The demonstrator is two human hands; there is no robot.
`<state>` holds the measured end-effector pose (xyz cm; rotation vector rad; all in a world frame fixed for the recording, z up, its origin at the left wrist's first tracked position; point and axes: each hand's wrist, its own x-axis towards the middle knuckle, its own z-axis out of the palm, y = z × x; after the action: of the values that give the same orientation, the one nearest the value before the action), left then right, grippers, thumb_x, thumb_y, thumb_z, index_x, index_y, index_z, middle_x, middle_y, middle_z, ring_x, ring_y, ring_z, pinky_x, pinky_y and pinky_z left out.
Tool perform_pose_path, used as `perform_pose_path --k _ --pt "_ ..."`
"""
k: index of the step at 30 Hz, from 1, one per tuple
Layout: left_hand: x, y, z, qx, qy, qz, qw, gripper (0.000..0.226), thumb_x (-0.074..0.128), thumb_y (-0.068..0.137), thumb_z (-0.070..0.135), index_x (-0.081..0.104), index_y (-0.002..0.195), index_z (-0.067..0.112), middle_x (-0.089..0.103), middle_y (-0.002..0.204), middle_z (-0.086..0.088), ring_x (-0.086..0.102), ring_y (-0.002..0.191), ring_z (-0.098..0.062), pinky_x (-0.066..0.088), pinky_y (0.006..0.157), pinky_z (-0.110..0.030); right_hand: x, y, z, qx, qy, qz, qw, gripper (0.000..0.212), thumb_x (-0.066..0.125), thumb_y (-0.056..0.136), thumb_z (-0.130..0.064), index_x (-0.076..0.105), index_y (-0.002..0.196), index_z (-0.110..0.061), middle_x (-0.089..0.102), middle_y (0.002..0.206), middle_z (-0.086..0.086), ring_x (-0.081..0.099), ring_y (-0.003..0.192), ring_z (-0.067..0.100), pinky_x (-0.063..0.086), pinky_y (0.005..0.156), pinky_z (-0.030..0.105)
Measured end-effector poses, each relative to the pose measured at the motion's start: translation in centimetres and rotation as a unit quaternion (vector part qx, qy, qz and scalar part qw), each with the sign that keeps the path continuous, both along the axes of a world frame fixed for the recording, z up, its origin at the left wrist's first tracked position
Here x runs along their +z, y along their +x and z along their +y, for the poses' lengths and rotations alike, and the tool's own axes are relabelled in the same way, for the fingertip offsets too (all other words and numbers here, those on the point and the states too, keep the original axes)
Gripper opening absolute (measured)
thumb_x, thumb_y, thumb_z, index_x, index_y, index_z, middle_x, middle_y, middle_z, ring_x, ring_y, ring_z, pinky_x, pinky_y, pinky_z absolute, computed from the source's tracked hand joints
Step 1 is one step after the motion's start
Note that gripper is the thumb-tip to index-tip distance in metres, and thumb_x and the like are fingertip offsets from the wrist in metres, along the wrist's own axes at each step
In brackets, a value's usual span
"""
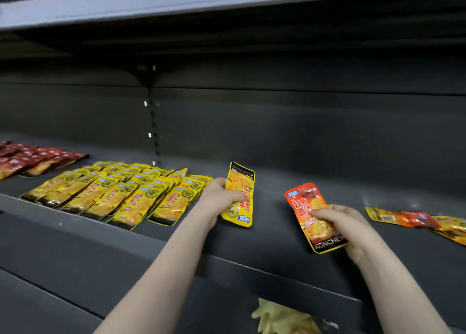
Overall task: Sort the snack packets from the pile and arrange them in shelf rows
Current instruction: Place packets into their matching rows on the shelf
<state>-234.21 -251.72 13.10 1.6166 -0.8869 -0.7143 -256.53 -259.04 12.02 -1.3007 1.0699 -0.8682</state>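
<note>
Head view: left hand [222, 195] grips a yellow packet [239, 195], fingers curled round its left edge, print upside down, packet held just above the shelf [277, 238]. Right hand [338, 222] pinches an orange packet [315, 217], thumb on the face, fingers behind, logo end toward the camera.

Yellow rows [113, 195] lie just left of the left hand, overlapped like shingles, the nearest one close to the knuckles. Red rows [30, 159] sit well beyond that, far left. The unsorted pile [423, 220] lies right of the right hand, a mix of yellow and red/orange. Bare shelf between the two hands.

Step in hand, as I read it: yellow goes to the right end of the yellow block; orange has no row of its own that I can see yet.

To do it well:
- Flip the yellow one first, since it's inverted against the rows.
- Lay it flat and overlap it at the same pitch as its neighbours. Don't slide it in, or it'll shove the end column.
- Start the orange row on the bare shelf between the hands, leaving a gap from the yellow so the colours stay apart.
- Foil is slick, so set it down before releasing.

Lower shelf shows something pale yellow [282, 318], can't tell what.
</note>
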Motion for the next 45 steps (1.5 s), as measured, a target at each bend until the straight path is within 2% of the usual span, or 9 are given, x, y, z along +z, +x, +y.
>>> perform_pose_path --k 4,10,17,23,26,31,35,40,45 --pt "0.5 5.6 2.2 -0.009 0.006 -0.029 1.000 0.031 0.073 0.073 0.004 0.062 0.102 0.003 0.070 0.094 -0.014 0.065 0.074 -0.024 0.055 0.075 -0.035 0.0 4.9 1.9 -0.015 -0.005 0.010 1.000 0.003 0.067 0.081 -0.007 0.063 0.082 -0.006 0.067 0.052 0.000 0.061 0.041 0.009 0.043 0.050 0.022" --pt "1.4 14.8 4.7 -0.058 -0.002 -0.093 0.994 0.020 0.072 0.074 0.004 0.062 0.090 0.008 0.067 0.078 -0.004 0.060 0.063 -0.015 0.045 0.052 -0.017 -0.5 11.8 4.6 -0.050 -0.002 0.013 0.999 0.004 0.067 0.082 -0.007 0.064 0.085 -0.006 0.067 0.056 0.001 0.060 0.041 0.008 0.043 0.045 0.019" --pt "1.8 19.7 5.6 -0.135 -0.006 -0.141 0.981 0.030 0.074 0.072 0.008 0.060 0.098 0.003 0.066 0.091 -0.020 0.059 0.075 -0.021 0.045 0.070 -0.036 -0.5 15.3 6.3 -0.100 -0.004 0.016 0.995 0.004 0.066 0.081 -0.006 0.064 0.084 -0.006 0.066 0.053 0.000 0.060 0.041 0.008 0.042 0.046 0.020" --pt "1.8 20.5 5.9 -0.173 -0.032 -0.161 0.971 0.028 0.072 0.075 0.008 0.063 0.101 0.010 0.071 0.101 -0.012 0.067 0.093 -0.032 0.050 0.088 -0.047 -0.3 16.0 6.3 -0.128 -0.012 0.023 0.991 0.006 0.067 0.081 -0.005 0.064 0.086 -0.004 0.066 0.062 0.006 0.059 0.055 0.020 0.043 0.054 0.026" --pt "1.9 20.6 6.1 -0.195 -0.055 -0.162 0.966 0.028 0.074 0.075 0.006 0.065 0.101 0.010 0.071 0.100 -0.013 0.067 0.084 -0.030 0.051 0.086 -0.047 -0.3 16.0 6.3 -0.131 -0.008 0.029 0.991 0.008 0.066 0.081 -0.004 0.063 0.088 -0.003 0.065 0.070 0.010 0.058 0.059 0.022 0.042 0.056 0.027" --pt "2.1 20.7 6.7 -0.235 -0.080 -0.117 0.962 0.023 0.071 0.082 0.008 0.066 0.105 0.009 0.074 0.098 -0.004 0.071 0.090 -0.019 0.056 0.085 -0.034 -0.4 15.7 5.9 -0.131 -0.009 0.035 0.991 0.007 0.066 0.081 -0.004 0.063 0.087 -0.001 0.065 0.066 0.011 0.057 0.057 0.023 0.041 0.054 0.027" --pt "2.7 21.0 6.7 -0.300 -0.050 -0.159 0.939 0.018 0.059 0.092 0.014 0.060 0.110 0.012 0.065 0.090 0.002 0.060 0.070 -0.002 0.046 0.064 -0.014 -0.6 15.3 5.5 -0.127 -0.008 0.039 0.991 0.014 0.066 0.081 -0.005 0.064 0.094 0.001 0.065 0.073 0.015 0.057 0.060 0.025 0.042 0.056 0.028" --pt "3.1 21.6 5.6 -0.326 -0.005 -0.183 0.928 0.030 0.069 0.084 0.017 0.060 0.109 0.029 0.063 0.113 0.000 0.060 0.106 -0.017 0.048 0.094 -0.041 -1.0 14.8 5.0 -0.122 -0.002 0.035 0.992 0.013 0.066 0.081 -0.005 0.064 0.092 0.001 0.065 0.075 0.016 0.057 0.061 0.025 0.043 0.058 0.029" --pt "3.7 22.1 5.1 -0.313 0.087 -0.234 0.916 0.051 0.075 0.071 0.010 0.059 0.105 0.045 0.046 0.136 0.011 0.044 0.122 -0.001 0.046 0.099 -0.035 -1.3 14.4 4.4 -0.125 0.001 0.026 0.992 0.010 0.066 0.080 -0.005 0.063 0.089 -0.001 0.065 0.074 0.015 0.057 0.062 0.025 0.043 0.059 0.029"
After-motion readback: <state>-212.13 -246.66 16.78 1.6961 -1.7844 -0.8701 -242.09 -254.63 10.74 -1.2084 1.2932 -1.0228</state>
